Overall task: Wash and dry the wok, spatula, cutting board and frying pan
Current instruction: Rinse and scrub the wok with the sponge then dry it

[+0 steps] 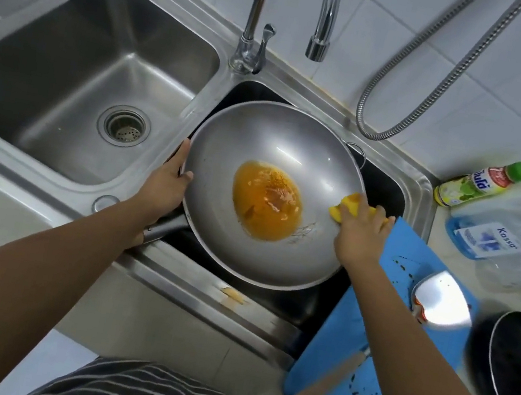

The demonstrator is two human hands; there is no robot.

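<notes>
Wok [280,138] sits over the right basin of the steel sink [422,187], tilted slightly, its long handle pointing down-left under the left forearm. Orange oily residue [267,202] pools in the bottom of the bowl. Left hand [169,181] grips the wok's left rim, thumb on the inner edge and fingers wrapped behind it. Right hand [358,235] holds a yellow sponge [344,207], fingers curled over it, pressing it against the inner wall at the right rim.

Blue cutting board [407,244] lies just right of the wok, spanning the sink edge and the counter [450,258]; dark specks on its surface. Spatula [443,299] rests on the board, metal blade up-right, wooden handle running down-left beneath the right forearm. Black frying pan [515,364] stands on the counter at the far right, beside the board.

Faucet [325,17] spout hangs above the wok. Green-capped bottle [477,181] and a clear bottle of blue liquid [496,235] lie behind the board; both are blurred.
</notes>
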